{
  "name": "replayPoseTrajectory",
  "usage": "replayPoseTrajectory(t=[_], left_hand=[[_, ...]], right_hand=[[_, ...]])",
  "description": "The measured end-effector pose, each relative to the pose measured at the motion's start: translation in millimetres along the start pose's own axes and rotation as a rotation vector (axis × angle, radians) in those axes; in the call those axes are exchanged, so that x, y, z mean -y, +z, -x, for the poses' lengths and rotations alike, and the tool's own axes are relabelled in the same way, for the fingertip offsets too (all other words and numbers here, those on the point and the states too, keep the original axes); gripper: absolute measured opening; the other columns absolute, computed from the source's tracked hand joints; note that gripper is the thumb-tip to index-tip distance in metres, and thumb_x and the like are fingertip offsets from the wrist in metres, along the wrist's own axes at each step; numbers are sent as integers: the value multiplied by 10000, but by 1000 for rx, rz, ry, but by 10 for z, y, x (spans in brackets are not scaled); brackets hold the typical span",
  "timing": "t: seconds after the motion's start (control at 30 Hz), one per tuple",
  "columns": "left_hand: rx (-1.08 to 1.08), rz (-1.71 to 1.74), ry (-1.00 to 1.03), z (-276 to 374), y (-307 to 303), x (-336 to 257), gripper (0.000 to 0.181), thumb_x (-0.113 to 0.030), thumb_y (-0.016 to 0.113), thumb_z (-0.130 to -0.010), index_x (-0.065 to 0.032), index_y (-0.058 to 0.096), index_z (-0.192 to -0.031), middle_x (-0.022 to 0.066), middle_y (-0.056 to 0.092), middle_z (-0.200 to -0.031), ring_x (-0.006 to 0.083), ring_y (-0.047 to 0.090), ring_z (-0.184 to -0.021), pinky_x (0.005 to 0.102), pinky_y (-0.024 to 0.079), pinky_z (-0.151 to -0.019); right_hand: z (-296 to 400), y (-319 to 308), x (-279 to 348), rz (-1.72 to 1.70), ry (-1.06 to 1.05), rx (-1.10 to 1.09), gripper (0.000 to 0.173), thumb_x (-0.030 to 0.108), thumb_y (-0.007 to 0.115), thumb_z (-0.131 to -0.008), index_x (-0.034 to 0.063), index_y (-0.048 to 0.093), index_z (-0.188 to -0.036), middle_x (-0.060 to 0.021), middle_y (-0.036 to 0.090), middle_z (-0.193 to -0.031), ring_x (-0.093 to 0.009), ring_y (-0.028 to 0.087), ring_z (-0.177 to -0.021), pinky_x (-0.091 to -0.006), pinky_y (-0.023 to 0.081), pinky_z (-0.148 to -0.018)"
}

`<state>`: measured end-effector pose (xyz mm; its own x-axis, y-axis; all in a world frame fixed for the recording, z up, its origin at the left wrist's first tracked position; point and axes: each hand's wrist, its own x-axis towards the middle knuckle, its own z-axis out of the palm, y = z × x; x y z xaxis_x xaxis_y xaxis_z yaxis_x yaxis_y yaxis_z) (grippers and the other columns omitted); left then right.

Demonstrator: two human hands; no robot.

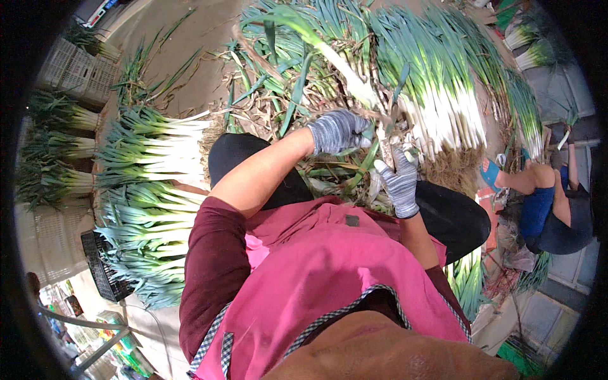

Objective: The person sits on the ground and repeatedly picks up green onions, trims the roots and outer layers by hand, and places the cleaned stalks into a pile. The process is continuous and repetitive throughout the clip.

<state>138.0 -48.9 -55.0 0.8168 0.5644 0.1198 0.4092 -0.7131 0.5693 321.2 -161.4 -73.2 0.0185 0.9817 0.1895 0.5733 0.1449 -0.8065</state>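
Note:
My left hand (pixel 338 133), in a grey knitted glove, has its fingers curled beside a long green onion (pixel 351 78). Whether those fingers pinch a piece of leaf is not clear. Lower down, my right hand (pixel 400 183), gloved the same way, grips the onion's soil-marked root end between thumb and fingers. The stalk slants away to the upper left, its green leaves over the pile beyond. Dry brown skins blur around its middle. Between my knees lies a heap of stripped leaves and peelings (pixel 349 183).
Cleaned green onions lie in rows at left (pixel 166 161) and at upper right (pixel 446 104), roots showing. Untrimmed ones (pixel 304 80) are piled ahead. A black crate (pixel 102 268) and pale plastic crates (pixel 78 69) stand leftward. Another person (pixel 546 204) sits at far right.

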Motion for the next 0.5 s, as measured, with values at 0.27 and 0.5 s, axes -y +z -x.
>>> replayPoseTrajectory(t=[0.27, 0.5], left_hand=[[672, 428, 75, 100, 105, -360, 195, -249, 593, -762, -58, 579, -798, 82, 545, -636, 159, 493, -595, 306, 398, -569], [-694, 1433, -455, 63, -523, 670, 389, -363, 531, -815, -18, 518, -993, 76, 605, -820, 201, 599, -790, 309, 470, -740]], right_hand=[[-237, 343, -388, -57, -188, -41, 415, 29, 561, -688, -78, 460, -1077, -226, 566, -908, -308, 567, -810, -340, 447, -768], [-251, 416, -138, -221, -41, 242, 332, 121, 654, -682, -34, 553, -958, -124, 571, -685, -211, 540, -586, -316, 437, -553]])
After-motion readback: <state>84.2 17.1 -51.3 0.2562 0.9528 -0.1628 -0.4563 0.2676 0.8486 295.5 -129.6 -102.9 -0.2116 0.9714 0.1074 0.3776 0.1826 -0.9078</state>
